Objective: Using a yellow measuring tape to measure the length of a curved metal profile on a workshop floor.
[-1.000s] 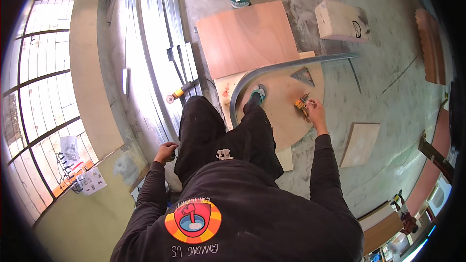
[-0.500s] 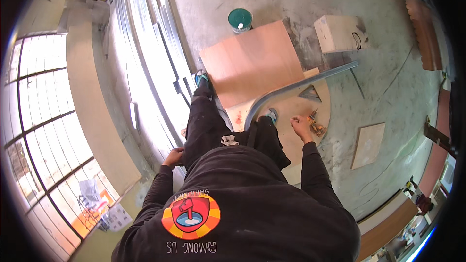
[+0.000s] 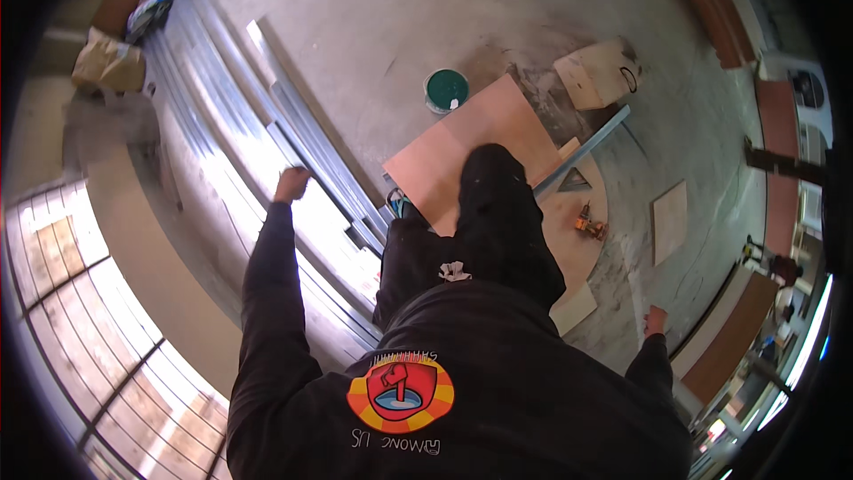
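My left hand (image 3: pixel 291 184) is stretched out over the long metal profiles (image 3: pixel 306 160) on the floor, its fingers curled into a fist with nothing seen in it. Far to the right, my right hand (image 3: pixel 656 320) hangs beside my body with the fingers closed; what they hold, if anything, is hidden. Between the hands, an orange cordless drill (image 3: pixel 589 224) lies on a curved wooden board (image 3: pixel 569 253). A small triangular frame (image 3: pixel 575 180) rests near it. A bent metal profile (image 3: pixel 586 147) crosses that board, partly covered by my raised leg.
Ahead lies a reddish plywood sheet (image 3: pixel 444 160), with a green-topped bucket (image 3: pixel 446 91) beyond it. A pale wooden box (image 3: pixel 593 76) stands to its right. One small board (image 3: pixel 670 222) lies on the floor at right. A barred window (image 3: pixel 98 302) is at left.
My right hand has moved away from the drill, back and to the right. My left hand has swung forward over the metal profiles. My right leg has stepped up in front of the plywood.
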Demonstrator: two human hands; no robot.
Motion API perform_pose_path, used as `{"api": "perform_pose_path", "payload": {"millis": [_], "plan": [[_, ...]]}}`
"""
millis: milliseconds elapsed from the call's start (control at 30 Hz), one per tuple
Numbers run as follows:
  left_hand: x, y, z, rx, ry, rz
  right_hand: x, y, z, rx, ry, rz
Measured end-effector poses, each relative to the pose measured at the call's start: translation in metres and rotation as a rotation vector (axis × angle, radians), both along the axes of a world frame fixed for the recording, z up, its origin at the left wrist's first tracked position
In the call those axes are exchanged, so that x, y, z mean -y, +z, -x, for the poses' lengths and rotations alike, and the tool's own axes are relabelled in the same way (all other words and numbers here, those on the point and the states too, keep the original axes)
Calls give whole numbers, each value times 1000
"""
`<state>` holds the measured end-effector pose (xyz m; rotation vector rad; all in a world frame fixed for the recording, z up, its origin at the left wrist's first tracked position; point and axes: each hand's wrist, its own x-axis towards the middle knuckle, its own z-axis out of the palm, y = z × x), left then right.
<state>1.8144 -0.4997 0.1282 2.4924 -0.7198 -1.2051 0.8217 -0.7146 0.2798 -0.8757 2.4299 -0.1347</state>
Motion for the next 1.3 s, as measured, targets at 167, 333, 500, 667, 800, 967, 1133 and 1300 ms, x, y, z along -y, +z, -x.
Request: {"api": "perform_pose_path", "payload": {"millis": [167,333,500,667,800,967,1133,1300], "plan": [[229,71,-34,-444,135,467,-50,14,1,-110,386,-166],[285,104,-49,-456,-270,315,-92,-167,-347,-144,1583,-182],[336,73,2,-491,-773,115,-49,-231,-533,301,1037,29],[308,54,-130,-354,-786,-99,-1,-176,-689,463,706,84],[346,54,-148,-514,-602,-262,-13,-158,-660,465,-120,197],[423,63,-136,-627,-653,-315,-42,-132,-690,377,-436,259],[486,44,-73,-665,-990,-520,-108,-138,-775,300,-566,210],[535,0,-47,-658,-1113,-684,-111,-131,-895,456,-789,68]]}}
